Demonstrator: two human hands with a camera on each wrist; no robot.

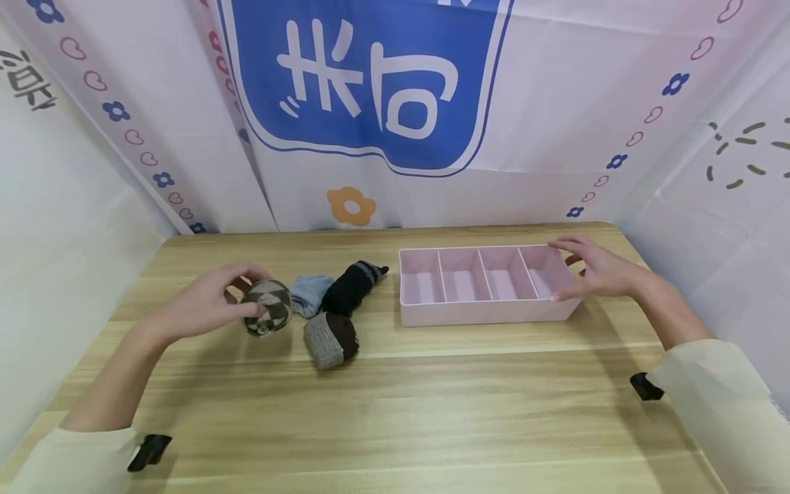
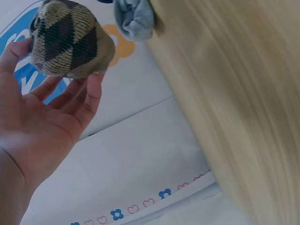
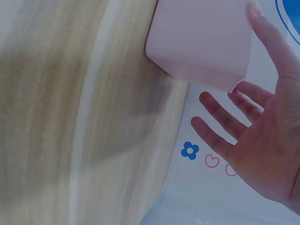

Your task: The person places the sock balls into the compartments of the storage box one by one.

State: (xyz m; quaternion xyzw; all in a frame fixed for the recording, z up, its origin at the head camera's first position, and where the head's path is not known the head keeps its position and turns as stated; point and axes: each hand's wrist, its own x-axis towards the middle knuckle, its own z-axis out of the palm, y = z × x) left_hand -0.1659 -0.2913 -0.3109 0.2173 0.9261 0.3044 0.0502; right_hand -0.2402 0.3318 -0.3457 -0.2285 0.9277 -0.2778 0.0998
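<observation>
My left hand (image 1: 212,302) pinches a balled pair of checkered socks (image 1: 268,307) between thumb and fingers, above the left part of the table. In the left wrist view the checkered socks (image 2: 70,40) show tan and dark diamonds, with fingertips beneath them. Just right of that hand lie light grey-blue socks (image 1: 308,293), black socks (image 1: 352,288) and grey-and-brown socks (image 1: 330,339), all bundled. My right hand (image 1: 601,269) holds the right end of a pink divided box (image 1: 475,313), thumb at the front rim and index finger at the back rim. Its other fingers spread beside the end wall (image 3: 201,42).
The pink box has several compartments in a row and stands on the wooden table (image 1: 395,412). A printed cloth backdrop (image 1: 457,199) rises behind the table's far edge, with white cloth on both sides.
</observation>
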